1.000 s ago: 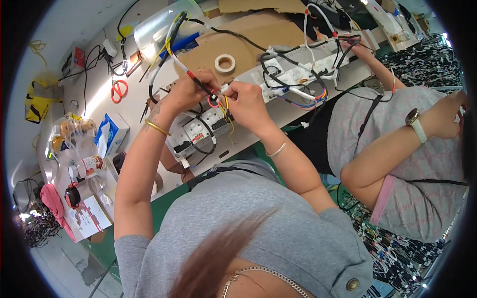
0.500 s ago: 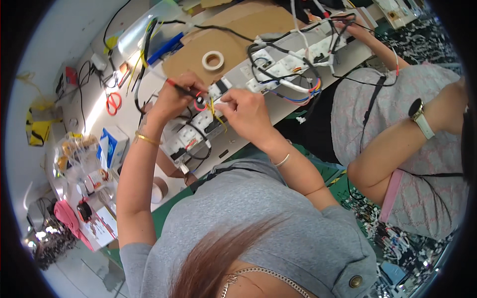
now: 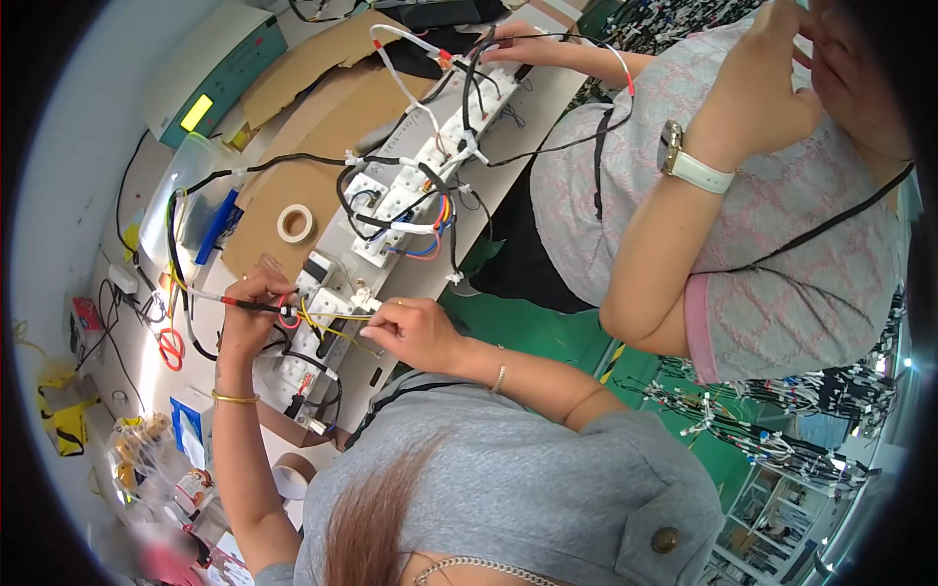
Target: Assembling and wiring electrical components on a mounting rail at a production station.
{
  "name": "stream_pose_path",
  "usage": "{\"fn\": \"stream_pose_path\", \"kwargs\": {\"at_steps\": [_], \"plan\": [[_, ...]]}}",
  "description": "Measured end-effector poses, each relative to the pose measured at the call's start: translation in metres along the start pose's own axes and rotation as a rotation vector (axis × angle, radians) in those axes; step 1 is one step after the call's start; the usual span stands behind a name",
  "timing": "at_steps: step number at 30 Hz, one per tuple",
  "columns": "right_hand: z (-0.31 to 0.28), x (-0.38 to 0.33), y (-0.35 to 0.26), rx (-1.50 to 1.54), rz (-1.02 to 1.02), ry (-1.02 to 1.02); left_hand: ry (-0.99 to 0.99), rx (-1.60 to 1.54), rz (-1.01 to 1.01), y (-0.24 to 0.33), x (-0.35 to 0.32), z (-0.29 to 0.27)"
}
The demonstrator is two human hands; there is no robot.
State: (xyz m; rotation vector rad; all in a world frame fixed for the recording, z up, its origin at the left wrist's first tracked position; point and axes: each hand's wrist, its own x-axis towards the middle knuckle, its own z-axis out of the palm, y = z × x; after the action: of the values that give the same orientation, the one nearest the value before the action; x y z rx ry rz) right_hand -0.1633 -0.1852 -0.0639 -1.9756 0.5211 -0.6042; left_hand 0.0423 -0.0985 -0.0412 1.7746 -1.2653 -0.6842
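Note:
My left hand (image 3: 250, 313) is closed round a black-sleeved cable (image 3: 256, 306) with a red band, over the near part of a row of white fixture blocks (image 3: 301, 379). From the cable's end fan out thin yellow wires (image 3: 327, 314) and a pink loop. My right hand (image 3: 418, 330) pinches the far ends of the yellow wires between thumb and forefinger, stretching them to the right. A small white connector piece (image 3: 364, 301) shows just beside those fingertips; whether it is held cannot be made out. The thicker harness (image 3: 283, 161) runs up and across the fixture row.
A tape roll (image 3: 295, 225) lies on brown cardboard (image 3: 269, 210). Red-handled scissors (image 3: 170, 350) and a blue tool (image 3: 217, 227) are at left. A green device (image 3: 210, 83) stands at the back. A co-worker's hand (image 3: 523, 44) touches cables at the row's far end.
The view has swung right, shifting the bench leftward. My right hand has moved away from my left, drawing the yellow wires out straighter. The co-worker's watch arm has risen toward the face.

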Motion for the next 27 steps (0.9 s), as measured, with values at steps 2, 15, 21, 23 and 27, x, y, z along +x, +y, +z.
{"fn": "stream_pose_path", "kwargs": {"at_steps": [2, 15, 21, 23, 27], "plan": [[-0.007, -0.007, 0.007, -0.017, 0.03, 0.008, -0.012, -0.163, 0.019, -0.004, -0.001, 0.0], [-0.061, -0.013, 0.039, -0.199, 0.296, 0.237, -0.008, -0.124, -0.086, -0.003, -0.002, 0.002], [-0.088, -0.004, 0.04, -0.794, 0.584, -0.178, 0.02, -0.178, -0.113, -0.002, -0.004, 0.004], [-0.098, -0.003, 0.046, -0.882, 0.572, -0.116, 0.016, -0.129, -0.128, 0.002, -0.003, 0.003], [-0.103, 0.005, 0.033, -0.783, 0.313, 0.162, 0.024, -0.111, -0.124, 0.004, -0.002, 0.002]]}}
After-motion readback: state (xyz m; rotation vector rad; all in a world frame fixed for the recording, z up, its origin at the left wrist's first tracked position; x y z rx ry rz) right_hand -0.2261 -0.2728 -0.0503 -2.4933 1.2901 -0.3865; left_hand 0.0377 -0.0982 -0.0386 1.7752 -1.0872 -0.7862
